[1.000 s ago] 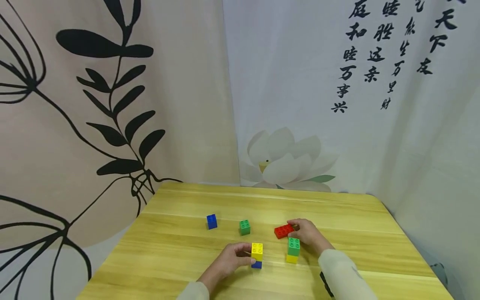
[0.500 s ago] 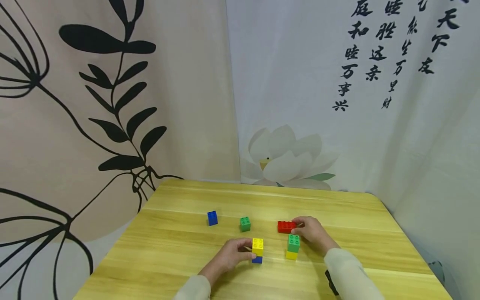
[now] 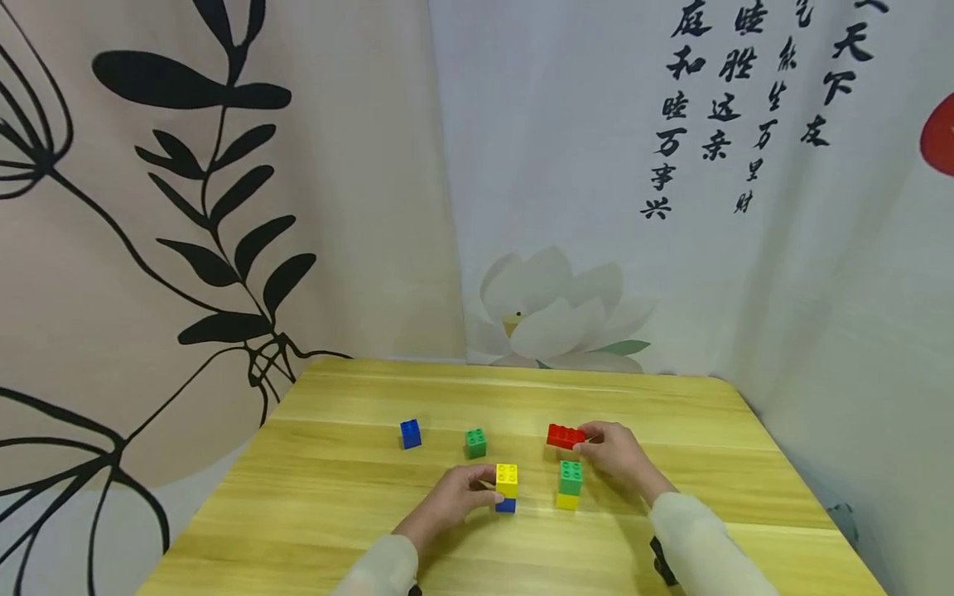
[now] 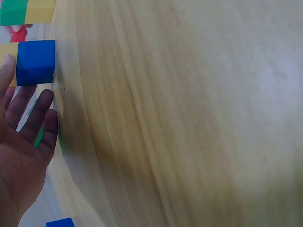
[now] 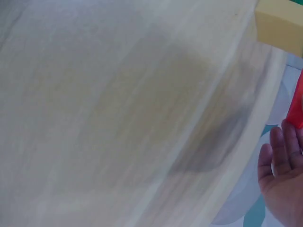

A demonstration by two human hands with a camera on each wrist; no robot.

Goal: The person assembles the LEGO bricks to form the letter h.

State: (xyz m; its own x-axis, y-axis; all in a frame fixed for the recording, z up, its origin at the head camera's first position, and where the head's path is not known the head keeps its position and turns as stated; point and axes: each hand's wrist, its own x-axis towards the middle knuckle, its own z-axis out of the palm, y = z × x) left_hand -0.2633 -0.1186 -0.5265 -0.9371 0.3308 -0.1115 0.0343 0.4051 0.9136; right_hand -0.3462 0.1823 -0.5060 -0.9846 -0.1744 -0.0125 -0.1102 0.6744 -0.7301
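Note:
My left hand (image 3: 456, 499) pinches a two-brick stack between thumb and fingers: a yellow toy brick (image 3: 506, 480) on top of a blue brick (image 3: 505, 506). In the left wrist view, the thumb lies by the yellow part while the blue brick (image 4: 36, 62) shows fully. A long red brick (image 3: 564, 436) is pinched at its right end by my right hand (image 3: 619, 455); whether it touches the table cannot be told. Just in front of the red brick stands another stack, a green brick (image 3: 570, 478) on a yellow brick (image 3: 567, 502).
Farther back on the wooden table (image 3: 358, 497) are a single green brick (image 3: 475, 443) and, left of it, a single blue brick (image 3: 411, 434). Behind the table's far edge hangs a printed curtain (image 3: 373, 207).
My right hand has turned the red brick and moved it slightly away, behind the green-and-yellow stack. The left hand keeps its hold on the yellow-and-blue stack. The head view has shifted a little.

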